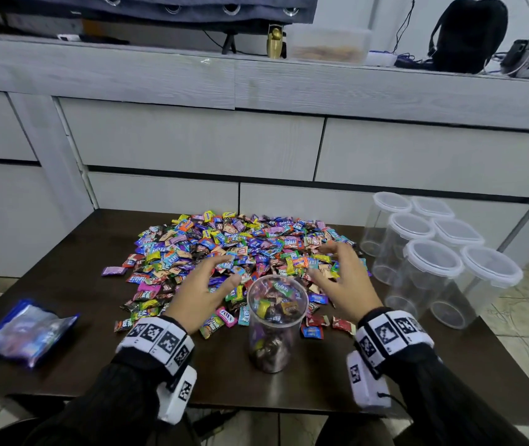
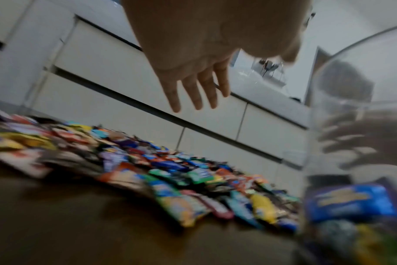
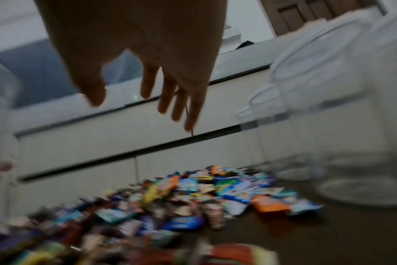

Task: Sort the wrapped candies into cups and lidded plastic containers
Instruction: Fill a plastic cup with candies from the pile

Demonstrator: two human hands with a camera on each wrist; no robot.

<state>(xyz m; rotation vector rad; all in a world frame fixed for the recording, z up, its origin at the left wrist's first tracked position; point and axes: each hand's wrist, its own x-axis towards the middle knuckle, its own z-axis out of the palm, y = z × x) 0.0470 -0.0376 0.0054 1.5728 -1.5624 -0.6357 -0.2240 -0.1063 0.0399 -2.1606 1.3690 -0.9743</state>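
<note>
wrapped candies (image 1: 243,249) lie in a wide heap across the dark tabletop (image 1: 73,252); a clear cup (image 1: 276,320) stands at the heap's near edge, filled nearly to its rim; six lidded containers (image 1: 430,262) wait empty to the right; the left hand (image 1: 203,292) and right hand (image 1: 342,278) hover over the heap on either side of the cup, each grip spread wide with fingers straight and nothing held; the step looks like gathering more candies; next, each grip must close on a few pieces, and with the cup so full, a container likely needs its lid off
</note>
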